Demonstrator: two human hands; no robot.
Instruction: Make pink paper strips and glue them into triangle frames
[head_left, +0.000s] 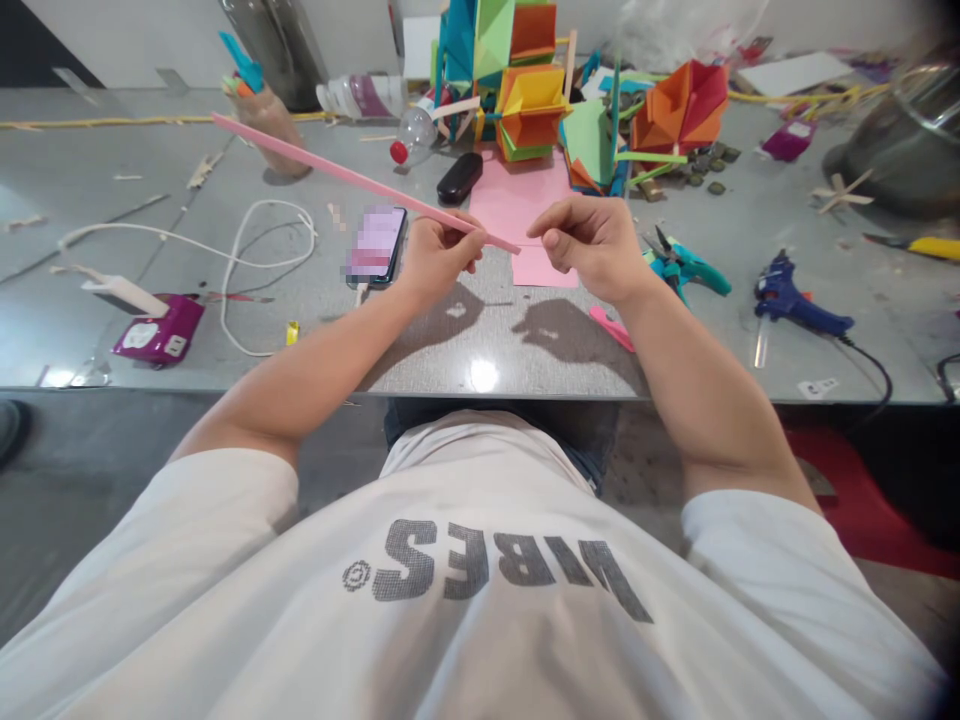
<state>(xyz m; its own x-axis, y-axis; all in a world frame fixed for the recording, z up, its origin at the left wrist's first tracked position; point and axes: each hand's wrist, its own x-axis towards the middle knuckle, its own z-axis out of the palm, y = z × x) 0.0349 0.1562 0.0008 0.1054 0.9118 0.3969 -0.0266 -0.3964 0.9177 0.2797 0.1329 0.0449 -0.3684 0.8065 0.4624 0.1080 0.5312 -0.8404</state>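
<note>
A long, narrow pink paper strip (337,170) slants up to the left above the table. My left hand (442,250) is closed on it near its lower right end. My right hand (592,245) hovers just beyond that end, fingers loosely curled, thumb and index finger slightly apart, with nothing visible between them. Beneath and behind the hands lies pink paper (517,195), partly covered. A pink-handled tool (611,327) lies below my right wrist, partly hidden by the forearm. Teal-handled pliers (694,268) rest right of that wrist.
Folded colourful paper pieces (532,100) stand at the back. A phone (377,245) and a black case (460,178) lie nearby. On the right are a blue glue gun (799,298) and a yellow cutter (926,246). A white cable (232,255) loops on the left.
</note>
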